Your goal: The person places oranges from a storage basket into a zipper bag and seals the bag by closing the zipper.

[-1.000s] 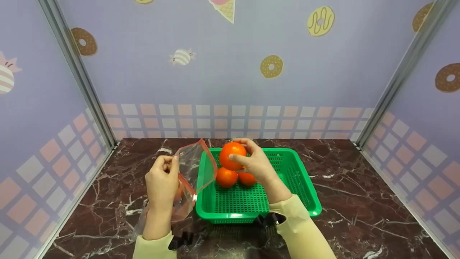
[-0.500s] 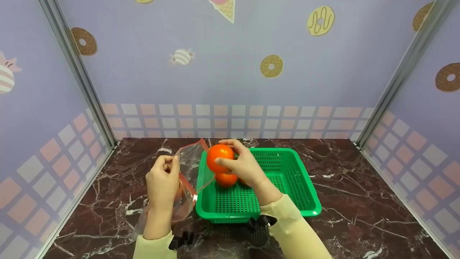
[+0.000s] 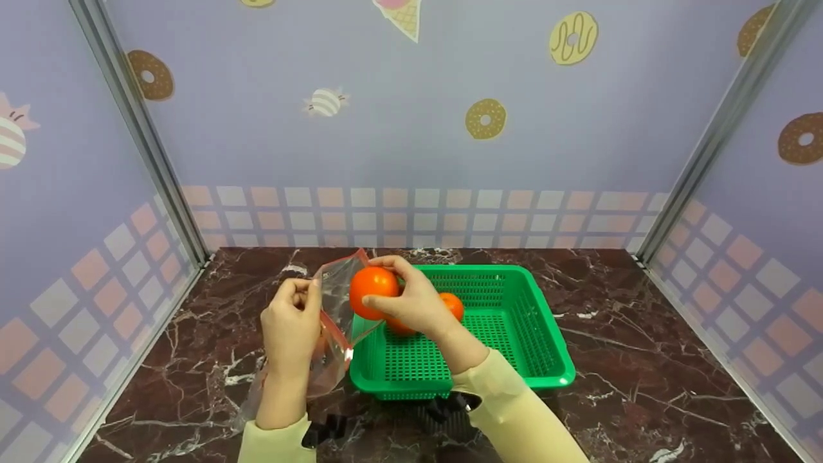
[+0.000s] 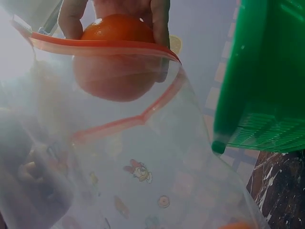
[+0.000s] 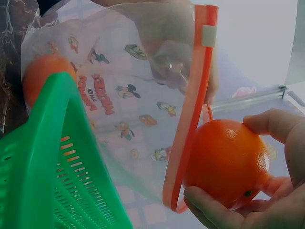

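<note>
My right hand (image 3: pixel 415 299) holds an orange (image 3: pixel 374 292) at the mouth of a clear slider zip bag (image 3: pixel 337 296). In the right wrist view that orange (image 5: pixel 226 162) sits right against the bag's red zip edge (image 5: pixel 193 109), thumb and fingers around its far side. My left hand (image 3: pixel 290 328) pinches the bag's rim, and the mouth gapes toward the basket. Cartoon prints cover the bag, and another orange (image 5: pixel 47 76) lies low inside it. A green plastic basket (image 3: pixel 553 328) stands to the right with oranges in it, one (image 3: pixel 453 305) showing beside my right wrist, another partly hidden behind my hand.
All of this is on a dark red marbled tabletop (image 3: pixel 643 360). Purple patterned walls (image 3: pixel 411 148) enclose it at the back and both sides. The basket's left rim (image 3: pixel 360 360) stands close beside the bag.
My right hand has carried the orange leftward from over the basket to the bag's mouth. My left hand and the bag have stayed in place.
</note>
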`<state>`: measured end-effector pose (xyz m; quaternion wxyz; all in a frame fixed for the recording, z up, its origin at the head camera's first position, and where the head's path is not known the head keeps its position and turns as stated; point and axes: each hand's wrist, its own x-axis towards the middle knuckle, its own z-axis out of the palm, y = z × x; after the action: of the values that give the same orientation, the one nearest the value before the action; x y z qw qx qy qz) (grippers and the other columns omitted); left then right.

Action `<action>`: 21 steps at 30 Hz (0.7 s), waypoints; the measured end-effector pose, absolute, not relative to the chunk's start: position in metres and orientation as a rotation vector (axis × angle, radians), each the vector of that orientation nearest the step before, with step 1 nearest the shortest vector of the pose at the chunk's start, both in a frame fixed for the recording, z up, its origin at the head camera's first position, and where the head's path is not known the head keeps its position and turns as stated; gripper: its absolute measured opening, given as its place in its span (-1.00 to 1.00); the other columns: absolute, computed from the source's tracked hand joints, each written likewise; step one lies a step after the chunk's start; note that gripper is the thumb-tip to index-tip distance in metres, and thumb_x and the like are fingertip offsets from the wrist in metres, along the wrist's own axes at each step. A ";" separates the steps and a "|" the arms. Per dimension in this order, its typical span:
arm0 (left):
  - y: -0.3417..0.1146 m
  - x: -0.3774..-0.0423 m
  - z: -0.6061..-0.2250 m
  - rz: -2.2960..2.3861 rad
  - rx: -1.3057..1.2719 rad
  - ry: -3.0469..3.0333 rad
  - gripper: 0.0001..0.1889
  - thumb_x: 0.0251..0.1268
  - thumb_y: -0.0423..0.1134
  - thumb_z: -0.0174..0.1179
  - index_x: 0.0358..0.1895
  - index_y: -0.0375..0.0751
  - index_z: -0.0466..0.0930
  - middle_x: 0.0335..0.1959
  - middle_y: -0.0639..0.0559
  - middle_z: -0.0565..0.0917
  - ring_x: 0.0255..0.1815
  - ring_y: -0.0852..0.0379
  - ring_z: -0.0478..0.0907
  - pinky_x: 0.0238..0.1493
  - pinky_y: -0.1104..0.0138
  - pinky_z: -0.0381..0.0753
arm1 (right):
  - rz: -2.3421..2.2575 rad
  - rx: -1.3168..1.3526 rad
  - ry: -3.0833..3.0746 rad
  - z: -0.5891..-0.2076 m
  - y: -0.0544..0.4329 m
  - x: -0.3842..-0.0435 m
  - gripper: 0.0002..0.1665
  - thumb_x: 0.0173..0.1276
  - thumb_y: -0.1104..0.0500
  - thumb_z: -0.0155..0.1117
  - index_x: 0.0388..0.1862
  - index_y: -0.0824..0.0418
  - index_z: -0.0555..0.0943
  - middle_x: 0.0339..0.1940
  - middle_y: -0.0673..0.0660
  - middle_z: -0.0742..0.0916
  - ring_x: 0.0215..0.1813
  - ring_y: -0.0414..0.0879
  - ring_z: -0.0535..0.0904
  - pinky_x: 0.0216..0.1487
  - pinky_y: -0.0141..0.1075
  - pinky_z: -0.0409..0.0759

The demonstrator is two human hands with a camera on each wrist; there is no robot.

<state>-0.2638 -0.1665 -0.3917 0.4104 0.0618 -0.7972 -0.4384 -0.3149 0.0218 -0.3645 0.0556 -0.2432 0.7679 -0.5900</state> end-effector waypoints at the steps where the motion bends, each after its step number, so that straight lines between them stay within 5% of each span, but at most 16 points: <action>1: -0.167 -0.264 -0.392 -1.105 0.156 -2.008 -0.85 0.47 -0.27 0.25 -0.28 -0.27 0.70 -0.69 0.04 0.49 -0.74 0.41 0.20 -0.60 0.44 0.24 | -1.768 -0.748 2.339 -0.364 0.021 -0.314 -0.31 0.28 0.17 0.48 0.38 0.07 0.50 0.33 0.18 0.59 0.17 0.10 0.63 0.11 -0.03 0.69; 21: -0.167 -0.262 -0.391 -1.128 0.166 -2.010 -0.84 0.47 -0.26 0.25 -0.27 -0.27 0.70 -0.72 0.08 0.45 -0.78 0.42 0.21 -0.62 0.46 0.25 | -1.512 -0.784 2.459 -0.367 0.006 -0.306 -0.26 0.36 0.13 0.48 0.48 0.05 0.43 0.38 0.18 0.60 0.26 0.11 0.61 0.26 0.02 0.61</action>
<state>-0.2624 -0.1670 -0.3905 0.4036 0.0656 -0.7959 -0.4465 -0.3063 0.0064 -0.3670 0.0749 -0.2613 0.8198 -0.5041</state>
